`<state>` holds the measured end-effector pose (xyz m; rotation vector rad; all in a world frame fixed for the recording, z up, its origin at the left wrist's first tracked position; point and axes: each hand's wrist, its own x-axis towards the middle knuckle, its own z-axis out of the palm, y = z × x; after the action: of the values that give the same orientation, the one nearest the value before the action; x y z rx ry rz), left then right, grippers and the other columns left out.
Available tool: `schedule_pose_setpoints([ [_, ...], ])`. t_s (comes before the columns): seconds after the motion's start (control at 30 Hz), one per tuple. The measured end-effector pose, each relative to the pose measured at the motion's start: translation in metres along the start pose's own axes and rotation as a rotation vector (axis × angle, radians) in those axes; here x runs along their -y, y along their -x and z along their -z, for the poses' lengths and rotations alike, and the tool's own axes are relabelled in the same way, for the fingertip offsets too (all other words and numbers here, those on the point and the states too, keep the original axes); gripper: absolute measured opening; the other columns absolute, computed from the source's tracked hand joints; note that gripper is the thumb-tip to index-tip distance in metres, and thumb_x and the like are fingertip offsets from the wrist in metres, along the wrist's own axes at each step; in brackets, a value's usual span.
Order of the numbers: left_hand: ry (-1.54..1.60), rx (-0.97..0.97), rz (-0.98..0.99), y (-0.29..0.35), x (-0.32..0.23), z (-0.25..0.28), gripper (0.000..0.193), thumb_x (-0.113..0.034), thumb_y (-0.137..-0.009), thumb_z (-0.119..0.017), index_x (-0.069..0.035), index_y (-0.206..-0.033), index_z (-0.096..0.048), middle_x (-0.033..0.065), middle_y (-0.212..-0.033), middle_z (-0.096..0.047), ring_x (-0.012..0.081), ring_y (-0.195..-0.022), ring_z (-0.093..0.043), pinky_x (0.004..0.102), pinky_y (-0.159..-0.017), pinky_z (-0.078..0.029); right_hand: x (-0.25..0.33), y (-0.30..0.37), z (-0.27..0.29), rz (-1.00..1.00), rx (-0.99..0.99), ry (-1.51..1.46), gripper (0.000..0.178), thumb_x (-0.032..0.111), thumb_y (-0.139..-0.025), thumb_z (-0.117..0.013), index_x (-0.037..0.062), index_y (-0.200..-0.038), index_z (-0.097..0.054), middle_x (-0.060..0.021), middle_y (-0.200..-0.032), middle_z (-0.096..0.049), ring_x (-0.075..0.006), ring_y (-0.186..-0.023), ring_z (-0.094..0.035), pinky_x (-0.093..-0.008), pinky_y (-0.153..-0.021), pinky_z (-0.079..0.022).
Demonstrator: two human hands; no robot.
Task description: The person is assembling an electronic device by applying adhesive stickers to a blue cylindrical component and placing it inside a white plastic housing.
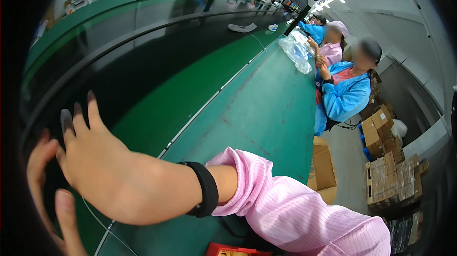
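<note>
My right hand [107,175] reaches far to the left over the green and black belt [166,80], its fingers spread and nothing in them. Dark covers sit on some of its fingertips, and a black band [204,189] circles the wrist below a pink striped sleeve [304,210]. At the left rim is my left hand [38,175], partly cut off, with thumb and finger apart. The two hands overlap in the view; whether they touch, I cannot tell. A thin pale cord [105,227] runs from under the right hand toward the lower edge.
Beside the belt runs a green worktable [247,108]. Farther along lie a curved white part [243,28] and clear plastic bags [296,51]. A co-worker in blue [350,91] stands at right, near cardboard boxes [381,125]. A red bin [233,250] shows at the bottom.
</note>
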<state>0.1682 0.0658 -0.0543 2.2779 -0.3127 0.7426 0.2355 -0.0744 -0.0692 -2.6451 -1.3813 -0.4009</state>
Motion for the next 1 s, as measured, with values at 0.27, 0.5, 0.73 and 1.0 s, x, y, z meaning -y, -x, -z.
schedule_pose_setpoints([
  [0.27,0.051,0.42,-0.027,-0.005,-0.077,0.023,0.036,-0.021,-0.102,-0.043,0.001,-0.127,-0.056,0.0158,-0.129,-0.058,0.0284,-0.123,-0.052,0.0363,-0.107,-0.035,0.015,0.035,-0.042,0.271,-0.735,-0.13,0.013,0.008,-0.065,-0.06,-0.005,-0.066,-0.06,-0.0215,-0.067,-0.054,-0.0356,-0.07,-0.057,-0.0424,-0.066,-0.05],
  [0.5,0.135,0.53,-0.118,0.007,-0.101,0.043,0.042,-0.028,-0.104,-0.039,0.003,-0.13,-0.053,0.0167,-0.131,-0.056,0.0264,-0.126,-0.05,0.0345,-0.107,-0.035,0.003,0.021,-0.015,0.162,-0.072,-0.462,0.014,0.012,-0.067,-0.067,-0.0004,-0.065,-0.061,-0.0157,-0.067,-0.063,-0.0378,-0.069,-0.062,-0.0438,-0.065,-0.049],
  [0.73,-0.051,0.561,-0.07,0.043,-0.061,0.049,0.044,-0.028,-0.098,-0.048,0.001,-0.13,-0.053,0.0197,-0.128,-0.058,0.032,-0.12,-0.054,0.037,-0.102,-0.04,-0.018,0.112,0.036,-0.003,0.111,-0.007,0.044,0.036,-0.072,-0.074,0.0117,-0.108,-0.065,-0.0159,-0.093,-0.069,-0.0384,-0.091,-0.065,-0.0485,-0.075,-0.054],
  [1.0,-0.39,0.574,0.114,0.12,0.07,0.042,0.048,-0.034,-0.095,-0.051,-0.001,-0.131,-0.053,0.02,-0.129,-0.057,0.0325,-0.122,-0.053,0.0383,-0.102,-0.041,-0.028,0.184,0.003,-0.158,0.423,0.096,0.052,0.058,-0.075,-0.069,0.0127,-0.098,-0.075,-0.009,-0.1,-0.072,-0.0307,-0.094,-0.067,-0.0424,-0.083,-0.052],
])
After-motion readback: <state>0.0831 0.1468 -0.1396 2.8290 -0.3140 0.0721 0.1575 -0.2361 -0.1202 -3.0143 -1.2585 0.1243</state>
